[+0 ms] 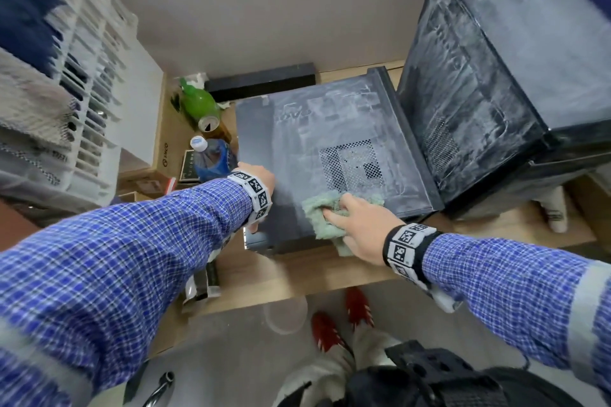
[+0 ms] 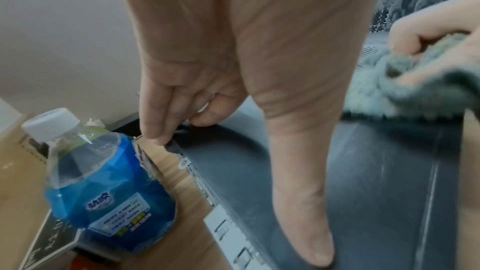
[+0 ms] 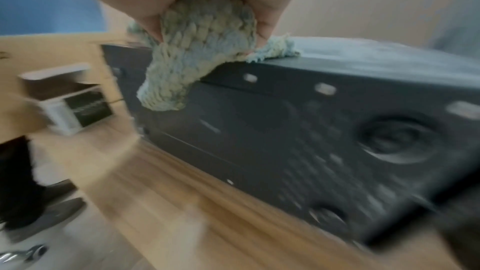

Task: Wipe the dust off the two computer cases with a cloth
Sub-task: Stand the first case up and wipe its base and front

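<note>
A dusty black computer case (image 1: 297,142) lies flat on the wooden desk (image 1: 291,277). A second dusty case (image 1: 489,76) stands upright at its right. My right hand (image 1: 358,225) grips a bunched pale green cloth (image 1: 319,216) and presses it on the flat case's near right part, just below the vent grille (image 1: 352,165). In the right wrist view the cloth (image 3: 205,34) hangs over the case's front edge. My left hand (image 1: 259,180) rests on the case's left edge, thumb (image 2: 309,223) flat on top and a fingertip (image 2: 158,137) touching the rim.
Close to the flat case's left side stand a blue-liquid bottle (image 1: 211,158), a green bottle (image 1: 200,104) and a can (image 1: 209,123). A black bar (image 1: 261,81) lies behind the case. White drawer racks (image 1: 86,92) fill the left. Red shoes (image 1: 340,317) show below the desk edge.
</note>
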Motion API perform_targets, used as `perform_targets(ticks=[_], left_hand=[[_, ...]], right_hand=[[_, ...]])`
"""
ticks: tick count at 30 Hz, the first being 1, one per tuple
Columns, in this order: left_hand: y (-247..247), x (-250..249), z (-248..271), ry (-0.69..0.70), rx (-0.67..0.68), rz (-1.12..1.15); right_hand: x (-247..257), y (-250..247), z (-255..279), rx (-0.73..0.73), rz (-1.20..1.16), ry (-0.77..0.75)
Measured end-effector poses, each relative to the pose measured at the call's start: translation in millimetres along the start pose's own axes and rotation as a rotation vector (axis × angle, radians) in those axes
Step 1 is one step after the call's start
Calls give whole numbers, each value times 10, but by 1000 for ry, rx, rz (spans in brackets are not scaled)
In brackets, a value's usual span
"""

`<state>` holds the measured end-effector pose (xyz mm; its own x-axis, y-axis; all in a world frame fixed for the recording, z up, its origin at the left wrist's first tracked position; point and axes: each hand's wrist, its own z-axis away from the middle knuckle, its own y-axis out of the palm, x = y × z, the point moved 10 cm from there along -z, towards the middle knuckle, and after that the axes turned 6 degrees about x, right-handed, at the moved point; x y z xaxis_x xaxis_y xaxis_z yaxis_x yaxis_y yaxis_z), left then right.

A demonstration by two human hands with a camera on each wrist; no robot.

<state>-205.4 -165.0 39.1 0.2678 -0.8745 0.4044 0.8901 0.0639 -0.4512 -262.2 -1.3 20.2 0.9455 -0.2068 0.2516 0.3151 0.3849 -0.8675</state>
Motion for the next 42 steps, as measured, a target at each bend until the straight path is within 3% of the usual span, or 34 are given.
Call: perform_targets(ticks=[6,8,11,14,19,25,37,42], left_hand=[[-31,18,37,-14,-35,33],[-15,47,33,-12,-31,48],[19,100,26,-8,-31,104],[122,199,23,-20,-34,144],[80,517,-30,-47,-163,309],[-18,753,-270,-148,-129,289],[-70,695,-789,-52,-67,132],[-113,636,-813,10,-71,84]], right_hand=[[-1214,-49,453,-126,-224,396],[-1355,-55,522,-184,-283,480],[-1204,-10,530,-219,-225,491],[-992,93,532,-146,-175,415],[-1068,55,438,-98,-159,476],[-1296,-253,63,-54,-31,572],[-1916,-813,-972,-74,-204,636],[-2076,-1089,-1358,-144,-339,776]])
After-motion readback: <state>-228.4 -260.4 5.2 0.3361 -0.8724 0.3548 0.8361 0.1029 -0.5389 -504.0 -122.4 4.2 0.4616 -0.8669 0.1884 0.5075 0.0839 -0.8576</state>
